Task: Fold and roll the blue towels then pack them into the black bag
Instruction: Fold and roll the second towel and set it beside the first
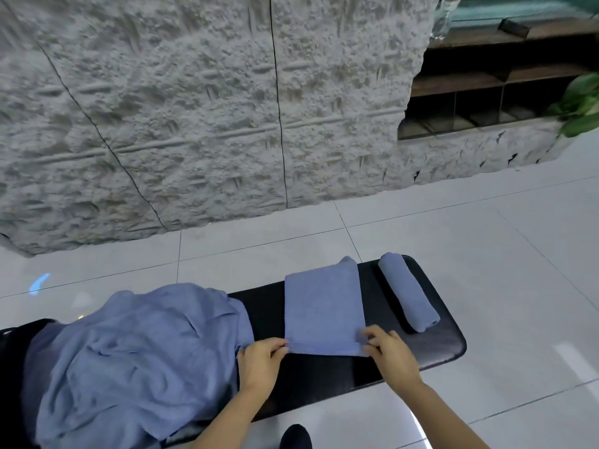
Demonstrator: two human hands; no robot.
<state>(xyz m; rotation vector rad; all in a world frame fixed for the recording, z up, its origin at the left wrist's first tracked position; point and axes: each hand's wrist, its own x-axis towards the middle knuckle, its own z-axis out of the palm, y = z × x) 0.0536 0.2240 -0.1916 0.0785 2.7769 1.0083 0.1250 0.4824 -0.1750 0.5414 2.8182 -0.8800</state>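
A folded blue towel [324, 307] lies flat as a long rectangle across the black bench [431, 348]. My left hand [259, 364] pinches its near left corner, and my right hand [389, 351] pinches its near right corner. To the right, a rolled blue towel [408, 291] rests on the bench. A loose heap of blue towels [136, 354] covers the bench's left part. The black bag is not clearly in view.
Pale floor tiles [486, 254] surround the bench. A rough grey stone wall [194, 108] rises behind it. Dark wooden shelves [486, 92] and a green plant [580, 105] are at the far right. A dark shoe [295, 437] shows at the bottom edge.
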